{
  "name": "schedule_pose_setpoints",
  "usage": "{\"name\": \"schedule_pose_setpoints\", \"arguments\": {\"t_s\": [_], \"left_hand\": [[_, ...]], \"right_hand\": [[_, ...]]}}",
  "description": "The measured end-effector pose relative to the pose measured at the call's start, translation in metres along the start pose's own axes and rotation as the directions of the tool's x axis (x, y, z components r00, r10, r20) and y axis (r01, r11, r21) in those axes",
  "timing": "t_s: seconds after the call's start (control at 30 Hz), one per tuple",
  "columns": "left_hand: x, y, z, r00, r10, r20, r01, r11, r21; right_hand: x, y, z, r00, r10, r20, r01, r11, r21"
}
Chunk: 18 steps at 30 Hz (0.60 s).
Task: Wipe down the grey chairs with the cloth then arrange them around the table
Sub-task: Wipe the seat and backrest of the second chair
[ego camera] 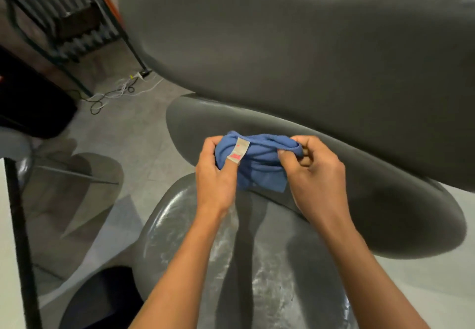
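A bunched blue cloth with a white and red label is held between both my hands above the grey chairs. My left hand grips its left side, thumb by the label. My right hand pinches the cloth's upper right hem with curled fingers. Below my arms lies a glossy grey chair seat. A second grey chair surface stretches behind the cloth. A large grey chair back fills the top of the view.
A black metal frame stands along the left edge. Loose cables and a plug lie on the grey tiled floor at upper left, beside a dark metal rack. Another grey chair part shows at far left.
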<state>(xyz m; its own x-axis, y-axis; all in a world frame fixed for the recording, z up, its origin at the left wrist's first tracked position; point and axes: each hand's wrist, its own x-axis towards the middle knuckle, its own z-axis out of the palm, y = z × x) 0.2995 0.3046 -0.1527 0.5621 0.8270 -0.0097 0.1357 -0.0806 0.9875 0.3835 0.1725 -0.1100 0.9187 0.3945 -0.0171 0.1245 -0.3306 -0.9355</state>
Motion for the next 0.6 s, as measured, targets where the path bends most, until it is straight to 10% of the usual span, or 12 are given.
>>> {"name": "schedule_pose_setpoints", "arguments": {"t_s": [0.37,0.47,0.53,0.6], "left_hand": [[0.051,-0.030,0.046,0.895,-0.007,-0.446,0.180,0.921,0.346],[0.048,-0.045,0.045,0.798,-0.293,-0.527,0.411,0.904,0.119],[0.045,-0.053,0.046,0.770,-0.550,-0.323,0.514,0.835,-0.197],[0.040,-0.049,0.055,0.789,-0.541,-0.292,0.481,0.839,-0.255]], "right_hand": [[0.048,0.029,0.048,0.984,-0.101,-0.146,0.092,0.993,-0.067],[0.054,0.030,0.048,0.988,0.008,-0.155,-0.003,1.000,0.030],[0.056,0.029,0.046,0.991,0.053,-0.125,-0.047,0.998,0.048],[0.058,0.029,0.043,0.993,0.074,-0.089,-0.070,0.997,0.039]]}}
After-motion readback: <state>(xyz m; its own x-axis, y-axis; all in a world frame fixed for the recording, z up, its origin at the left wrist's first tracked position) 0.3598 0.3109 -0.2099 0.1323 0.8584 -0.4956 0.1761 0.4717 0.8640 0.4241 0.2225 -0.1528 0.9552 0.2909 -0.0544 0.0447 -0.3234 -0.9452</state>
